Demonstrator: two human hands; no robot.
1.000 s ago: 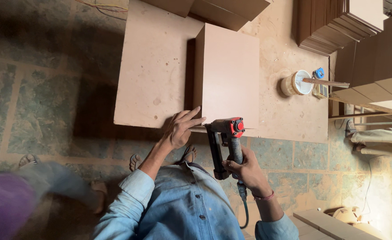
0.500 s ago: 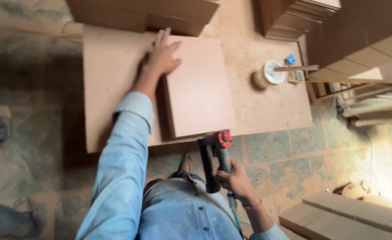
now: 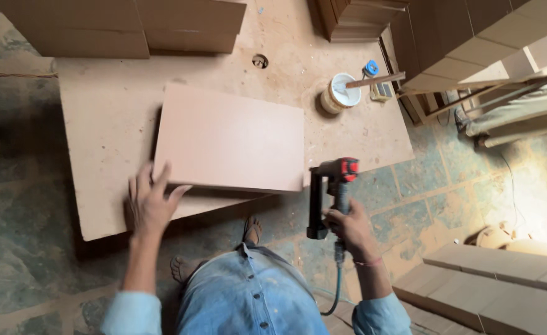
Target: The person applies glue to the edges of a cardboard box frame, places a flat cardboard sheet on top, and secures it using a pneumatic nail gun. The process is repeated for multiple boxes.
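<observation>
- My left hand (image 3: 149, 201) lies open, fingers spread, flat at the near left corner of the brown board (image 3: 230, 139); I cannot tell if the palm presses the board or the sheet under it.
- My right hand (image 3: 348, 229) is closed around the grip of the nail gun (image 3: 329, 192), black with a red cap, held just beside the board's near right corner; its nose looks close to the board edge, but contact is hard to see.
- The gun's hose (image 3: 337, 285) goes down past my wrist and is hidden behind my sleeve.
- The board is plain, smooth, rectangular, and lies on a larger low bench (image 3: 106, 124) sheet, a little raised at the near edge; what is under it is hidden.
- Farther away stands a white glue tub (image 3: 341, 93) with a stick across it.
- Stacked panels (image 3: 496, 279) are cut off at the frame edge.
</observation>
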